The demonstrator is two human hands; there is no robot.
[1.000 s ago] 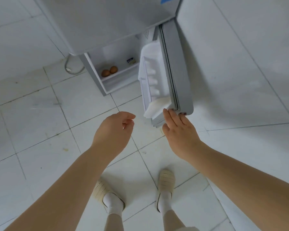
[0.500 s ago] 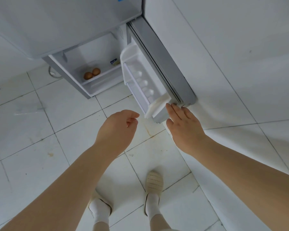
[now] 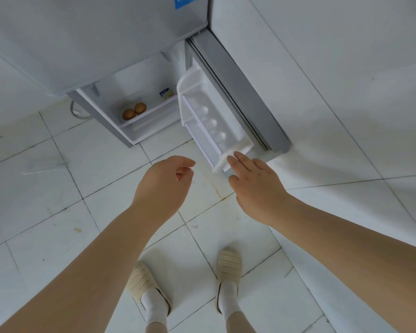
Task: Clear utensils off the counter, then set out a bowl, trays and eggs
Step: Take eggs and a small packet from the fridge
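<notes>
Open fridge door (image 3: 235, 97), two brown eggs (image 3: 134, 111) on the inner shelf, right hand (image 3: 256, 186) at the door's edge.

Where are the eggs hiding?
In the head view, two brown eggs sit side by side on a shelf inside the open fridge, upper left of both hands, left of the open door's rack.

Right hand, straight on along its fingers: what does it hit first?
Most likely the near corner of the white door shelf; the right hand has its fingertips at or almost on it. Contact can't be confirmed from one view.
</notes>
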